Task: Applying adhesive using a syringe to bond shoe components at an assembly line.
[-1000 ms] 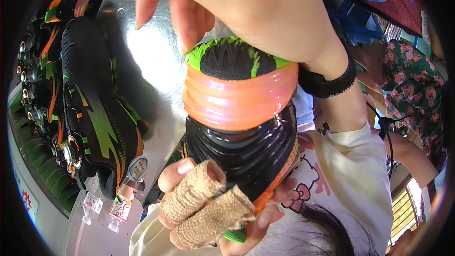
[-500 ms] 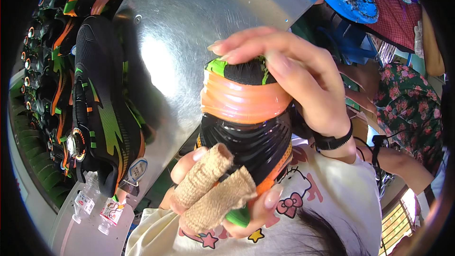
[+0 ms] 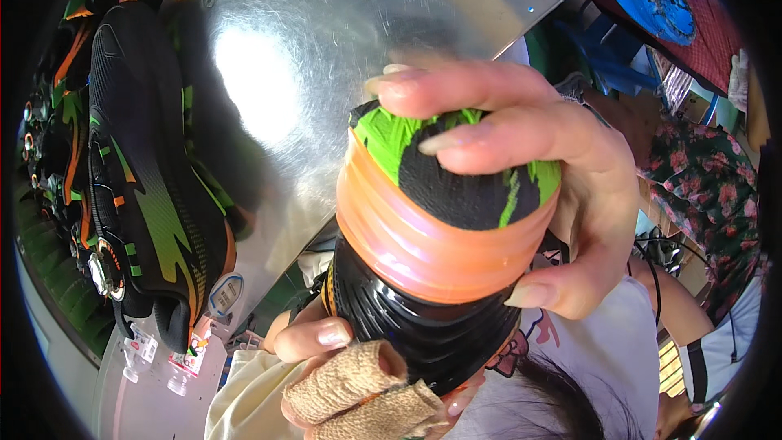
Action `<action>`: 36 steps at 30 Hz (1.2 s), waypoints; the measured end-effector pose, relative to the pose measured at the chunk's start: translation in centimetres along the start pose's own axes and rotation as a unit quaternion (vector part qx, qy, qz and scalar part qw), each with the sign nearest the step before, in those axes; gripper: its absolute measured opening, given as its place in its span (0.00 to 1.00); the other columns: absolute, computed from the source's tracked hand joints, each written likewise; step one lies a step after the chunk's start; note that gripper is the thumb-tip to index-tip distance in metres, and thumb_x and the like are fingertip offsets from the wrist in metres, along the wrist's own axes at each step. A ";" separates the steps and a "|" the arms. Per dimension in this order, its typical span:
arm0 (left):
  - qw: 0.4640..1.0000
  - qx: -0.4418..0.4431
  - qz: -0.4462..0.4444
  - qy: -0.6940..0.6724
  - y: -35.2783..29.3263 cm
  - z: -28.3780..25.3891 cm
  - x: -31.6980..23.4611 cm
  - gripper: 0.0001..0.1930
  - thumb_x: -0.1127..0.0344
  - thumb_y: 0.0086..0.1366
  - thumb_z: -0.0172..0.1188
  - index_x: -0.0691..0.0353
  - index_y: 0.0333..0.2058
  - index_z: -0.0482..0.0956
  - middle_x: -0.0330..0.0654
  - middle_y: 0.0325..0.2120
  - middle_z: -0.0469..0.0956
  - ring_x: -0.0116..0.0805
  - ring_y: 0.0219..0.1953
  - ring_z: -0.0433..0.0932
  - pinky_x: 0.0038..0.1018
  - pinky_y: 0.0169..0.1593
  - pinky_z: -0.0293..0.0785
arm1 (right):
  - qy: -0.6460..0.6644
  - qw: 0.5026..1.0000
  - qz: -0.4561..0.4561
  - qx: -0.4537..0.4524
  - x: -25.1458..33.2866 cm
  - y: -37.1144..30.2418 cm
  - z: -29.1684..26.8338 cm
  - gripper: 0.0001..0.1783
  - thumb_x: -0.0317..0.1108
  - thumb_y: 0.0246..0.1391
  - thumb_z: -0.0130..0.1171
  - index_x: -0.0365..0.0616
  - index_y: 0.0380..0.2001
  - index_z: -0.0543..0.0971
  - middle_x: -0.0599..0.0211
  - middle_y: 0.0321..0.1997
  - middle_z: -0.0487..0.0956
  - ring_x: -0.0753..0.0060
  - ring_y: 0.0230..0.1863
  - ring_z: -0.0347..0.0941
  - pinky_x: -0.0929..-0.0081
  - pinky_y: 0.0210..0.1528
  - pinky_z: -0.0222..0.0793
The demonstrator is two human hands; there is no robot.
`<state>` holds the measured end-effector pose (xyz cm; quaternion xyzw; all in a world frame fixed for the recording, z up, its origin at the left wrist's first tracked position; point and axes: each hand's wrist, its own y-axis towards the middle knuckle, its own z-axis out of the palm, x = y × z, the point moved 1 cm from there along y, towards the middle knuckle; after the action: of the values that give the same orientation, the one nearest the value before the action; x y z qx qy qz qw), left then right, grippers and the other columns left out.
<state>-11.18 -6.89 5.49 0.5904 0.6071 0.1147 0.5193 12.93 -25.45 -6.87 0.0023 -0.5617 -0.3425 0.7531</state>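
Observation:
A sneaker (image 3: 444, 265), black with a glossy orange band and a green-and-black end underside, is held up in front of me. My left hand (image 3: 366, 387) is wrapped round its lower black part; tan woven finger covers sit on two of those fingers. Across the green-and-black end my right hand (image 3: 554, 155) bends its fingers, with the thumb pressed at the side by the orange band. The far end of the sneaker is hidden behind my left hand. To the left, another black sneaker (image 3: 147, 171) with green and orange markings lies on its side.
More sneakers (image 3: 69, 147) are packed along the left edge. A scratched metal tabletop (image 3: 326, 24) stretches behind. Small clear bottles (image 3: 181, 375) are at lower left. At upper right is a blue tray (image 3: 652, 0) with dark residue; a person in floral clothing (image 3: 700, 171) is at right.
The sneaker has come closer and tipped, so its green-and-black end shows more. My right fingers lie farther across that end, and the thumb now shows beside the orange band.

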 end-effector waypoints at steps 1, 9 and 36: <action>1.000 -0.002 0.000 -0.001 0.3 -0.6 0.1 0.16 0.47 0.49 0.67 0.36 0.38 0.79 0.18 0.34 0.78 0.32 0.32 0.74 0.35 0.40 0.75 | -0.001 1.000 0.005 0.011 0.3 0.2 -0.3 0.39 0.37 0.41 0.68 0.30 0.57 0.70 0.28 0.62 0.63 0.33 0.67 0.59 0.44 0.67 0.52; 0.999 -0.047 -0.001 -0.002 -0.1 1.4 0.1 0.16 0.52 0.49 0.68 0.40 0.38 0.79 0.19 0.35 0.78 0.29 0.35 0.74 0.33 0.40 0.75 | 0.062 0.983 -0.171 0.029 -0.5 2.9 0.2 0.33 0.36 0.44 0.73 0.51 0.55 0.74 0.31 0.63 0.63 0.26 0.67 0.55 0.35 0.69 0.41; 0.976 -0.200 0.039 -0.080 -2.7 12.0 0.3 0.15 0.67 0.48 0.70 0.52 0.36 0.79 0.23 0.37 0.77 0.20 0.43 0.72 0.26 0.40 0.77 | -0.633 0.773 -0.033 -0.028 9.1 0.2 5.8 0.09 0.42 0.48 0.64 0.60 0.34 0.80 0.70 0.40 0.68 0.62 0.47 0.68 0.46 0.61 0.63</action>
<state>-3.51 -13.12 -1.89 0.5048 0.5048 0.2065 0.6691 9.37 -27.77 3.01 -0.2172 -0.9015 -0.3066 0.2148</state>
